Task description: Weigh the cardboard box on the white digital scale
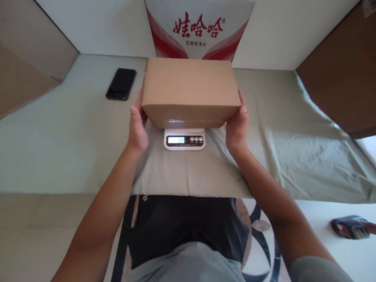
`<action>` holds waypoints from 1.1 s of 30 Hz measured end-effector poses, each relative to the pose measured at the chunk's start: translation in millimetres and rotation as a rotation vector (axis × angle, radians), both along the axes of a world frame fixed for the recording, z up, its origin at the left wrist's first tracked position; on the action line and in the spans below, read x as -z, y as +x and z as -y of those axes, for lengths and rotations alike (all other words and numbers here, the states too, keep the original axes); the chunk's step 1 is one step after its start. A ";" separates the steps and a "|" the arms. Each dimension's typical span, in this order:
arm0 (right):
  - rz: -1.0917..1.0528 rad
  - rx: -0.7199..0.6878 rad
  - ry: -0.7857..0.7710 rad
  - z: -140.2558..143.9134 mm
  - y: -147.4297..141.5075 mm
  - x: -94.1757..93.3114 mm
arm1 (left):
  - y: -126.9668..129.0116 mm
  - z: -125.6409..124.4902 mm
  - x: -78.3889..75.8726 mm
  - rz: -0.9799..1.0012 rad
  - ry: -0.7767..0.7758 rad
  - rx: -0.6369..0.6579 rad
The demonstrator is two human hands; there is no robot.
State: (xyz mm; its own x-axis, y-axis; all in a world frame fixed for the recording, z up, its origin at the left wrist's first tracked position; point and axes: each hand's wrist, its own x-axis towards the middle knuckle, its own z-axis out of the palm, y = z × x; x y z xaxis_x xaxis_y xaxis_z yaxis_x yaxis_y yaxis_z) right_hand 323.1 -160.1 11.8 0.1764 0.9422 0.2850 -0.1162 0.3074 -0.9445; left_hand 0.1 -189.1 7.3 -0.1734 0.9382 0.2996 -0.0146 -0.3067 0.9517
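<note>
Between my two hands is a closed brown cardboard box (190,83), with clear tape along its near side. Its left end rests against my left hand (138,127), whose thumb points up and whose fingers are partly hidden behind the box. My right hand (238,125) grips the opposite end, fingers reaching along the side. Under the box's front edge, a small white digital kitchen scale (184,147) shows its lit display, reading about 54, and several round buttons. The box hides the scale's platform, so I cannot tell how firmly it rests there.
A black smartphone (121,84) lies left of the box on the pale green cloth (73,149). Behind stands a white and red carton (199,29) with Chinese lettering. Brown cardboard panels (337,74) flank both sides. A person's sandalled foot (351,227) shows at lower right.
</note>
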 end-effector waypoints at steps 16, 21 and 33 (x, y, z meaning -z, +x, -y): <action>0.015 -0.042 0.045 5.8 -3.4 -2.7 | -0.4 0.9 -1.8 -0.008 0.040 -0.007; 0.049 -0.059 0.069 6.5 -3.2 -2.9 | 0.4 2.2 -3.5 -0.027 0.006 -0.016; 0.093 -0.038 0.045 12.5 -8.0 -12.4 | 4.7 2.7 -7.1 -0.040 -0.001 -0.006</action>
